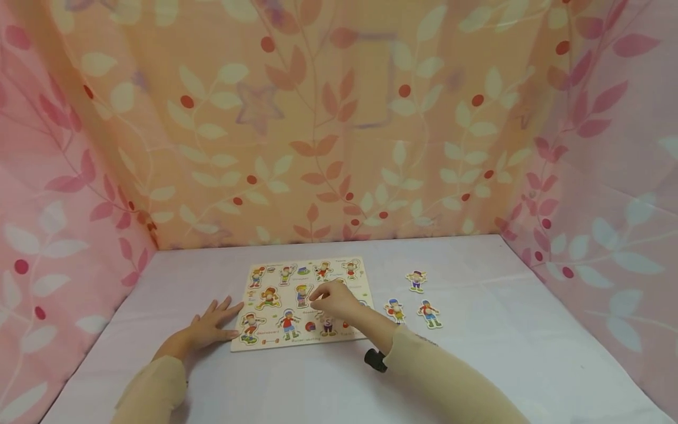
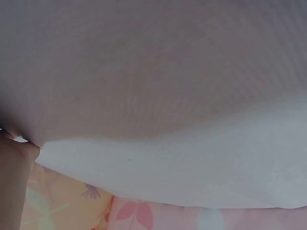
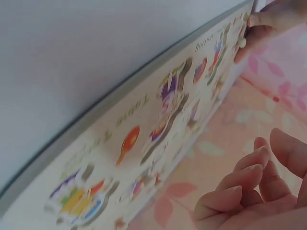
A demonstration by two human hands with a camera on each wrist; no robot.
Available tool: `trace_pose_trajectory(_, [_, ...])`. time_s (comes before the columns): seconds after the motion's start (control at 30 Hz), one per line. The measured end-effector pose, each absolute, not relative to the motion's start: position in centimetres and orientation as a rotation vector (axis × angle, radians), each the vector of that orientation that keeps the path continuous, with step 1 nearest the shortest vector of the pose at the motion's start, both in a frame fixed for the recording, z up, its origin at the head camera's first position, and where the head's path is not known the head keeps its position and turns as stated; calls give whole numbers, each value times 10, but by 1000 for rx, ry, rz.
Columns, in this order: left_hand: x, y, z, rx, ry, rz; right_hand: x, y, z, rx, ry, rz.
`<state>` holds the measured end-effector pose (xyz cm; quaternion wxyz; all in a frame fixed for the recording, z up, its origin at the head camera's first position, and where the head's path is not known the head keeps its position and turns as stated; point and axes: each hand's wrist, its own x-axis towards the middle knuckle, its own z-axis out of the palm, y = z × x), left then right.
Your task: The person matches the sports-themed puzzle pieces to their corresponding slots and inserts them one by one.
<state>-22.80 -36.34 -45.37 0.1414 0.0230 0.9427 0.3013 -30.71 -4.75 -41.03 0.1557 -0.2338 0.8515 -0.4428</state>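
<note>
A pale wooden peg puzzle board (image 1: 272, 314) lies on the table, with several sports-figure pieces on it. My left hand (image 1: 210, 325) is spread at its left edge, fingertips and thumb right at the rim; the right wrist view also catches this left hand (image 3: 276, 21). Over the board's middle, my right hand (image 1: 336, 301) has its fingers loosely bent, close beside the baseball figure (image 1: 302, 295). In the right wrist view the right hand's fingers (image 3: 240, 182) show nothing between them and the thumb. That hand and forearm hide part of the board's right side.
Three loose figure pieces lie right of the board: a purple-clad one (image 1: 416, 281), one with a red ball (image 1: 394, 310) and one in red and blue (image 1: 429, 314). Leaf-patterned cloth walls (image 1: 328, 129) enclose the white table (image 1: 492, 353). A black device (image 1: 375, 360) sits at the right wrist.
</note>
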Motion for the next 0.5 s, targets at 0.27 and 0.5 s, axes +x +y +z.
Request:
trace_pose_trajectory(0.27, [-227,-364,-455,77,2727,877,-313,-14,-399,-695,2532,-1247])
trace_pose_trajectory(0.5, [-228,-365,-458,76,2727,891,-316,8,-390,-635,2551,-1264])
